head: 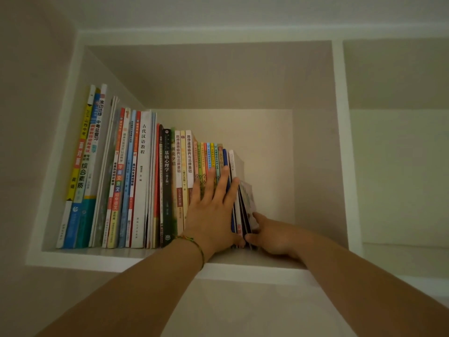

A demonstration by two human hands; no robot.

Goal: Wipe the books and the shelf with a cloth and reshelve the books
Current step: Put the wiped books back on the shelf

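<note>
A white shelf (170, 260) compartment holds a row of books (136, 181) standing upright, packed from the left wall to about the middle; the right part of the compartment floor is bare. The person's left hand (211, 210) lies flat against the spines of the thin coloured volumes (206, 158) near the right end of the row, its fingers (222, 181) straight and spread, pressing but holding nothing. A braided cord (194, 242) circles that wrist. The right hand (269, 235) sits at the foot of the last few slim books (244, 207), which lean out to the right; its thumb and fingers curl round their lower edges, though how firmly they pinch cannot be told. No cloth is in view.

Handling, as a judgement: the slim paperbacks at the right end are light and floppy, with glossy covers likely to slide on one another, and with no bookend they will tend to fan out and topple rightward. They are best taken as a bundle, squeezed across both outer covers low near the spine, while the flat hand steadies the row. The thicker textbooks at the left are stiffer and heavier and should stand unaided.
</note>
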